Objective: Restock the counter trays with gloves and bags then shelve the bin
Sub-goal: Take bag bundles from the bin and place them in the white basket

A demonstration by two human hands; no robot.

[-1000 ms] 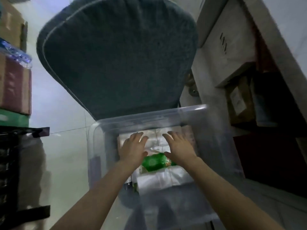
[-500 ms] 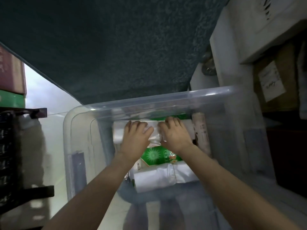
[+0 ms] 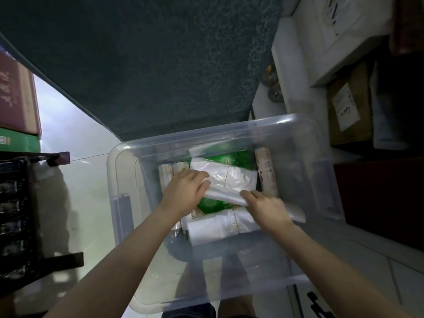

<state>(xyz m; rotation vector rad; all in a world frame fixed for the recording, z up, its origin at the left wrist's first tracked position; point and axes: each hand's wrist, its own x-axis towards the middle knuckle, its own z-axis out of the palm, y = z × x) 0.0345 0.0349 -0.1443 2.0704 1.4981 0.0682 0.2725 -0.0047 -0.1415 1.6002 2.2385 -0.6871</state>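
Clear plastic is walling in everything I am working on: the bin [image 3: 206,137] is sitting low in front of me, and both my arms are reaching down into it. I am judging the job to be at an early stage. The bin is holding plenty of stock and no counter tray is showing anywhere around it, so the restocking and the shelving are both waiting to be done. My left hand [image 3: 183,191] is curling its fingers over the left edge of a flat packet of clear bags [image 3: 231,180] lying on top of the pile in the middle of the bin. My right hand [image 3: 267,208] is pinching the packet's near edge, which is lifting a little. Under the packet a green pack [image 3: 232,158] is peeking out toward the bin's far wall. A brown-printed roll [image 3: 266,173] is lying along the bin's right wall, pale rolls [image 3: 168,172] are sitting by its left wall, and a white bundle [image 3: 218,228] is lying toward its near wall. Whether any of this is gloves I am not managing to tell.
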